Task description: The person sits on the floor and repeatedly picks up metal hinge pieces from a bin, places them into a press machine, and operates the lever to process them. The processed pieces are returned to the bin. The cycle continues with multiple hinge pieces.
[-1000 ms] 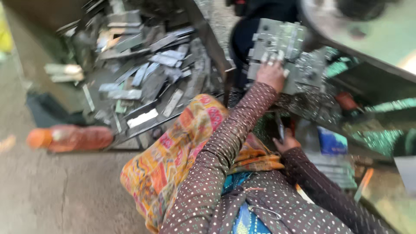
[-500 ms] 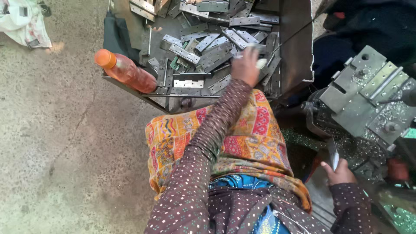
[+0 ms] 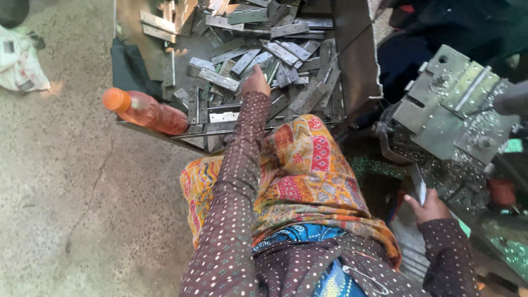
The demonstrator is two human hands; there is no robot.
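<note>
My left hand (image 3: pixel 256 81) reaches forward into a metal tray (image 3: pixel 357 66) and rests on a heap of grey hinge plates (image 3: pixel 286 55). Its fingers curl down into the pile and are hidden, so I cannot see whether a plate is gripped. My right hand (image 3: pixel 428 208) is low at the right, closed around a thin metal strip (image 3: pixel 419 186) that points up toward a grey machine fixture (image 3: pixel 451 110). Both arms wear brown dotted sleeves. A patterned orange cloth (image 3: pixel 308 170) covers my lap.
An orange-capped bottle (image 3: pixel 146 113) lies on the tray's near left corner, beside a dark cloth (image 3: pixel 129 69). A white bag (image 3: pixel 19 63) sits on the concrete floor (image 3: pixel 71 209) at far left. Metal shavings (image 3: pixel 456 170) lie under the fixture.
My left hand has left the machine fixture and swung over to the tray of plates, and the view followed it. My right hand has stayed low beside the machine with the strip.
</note>
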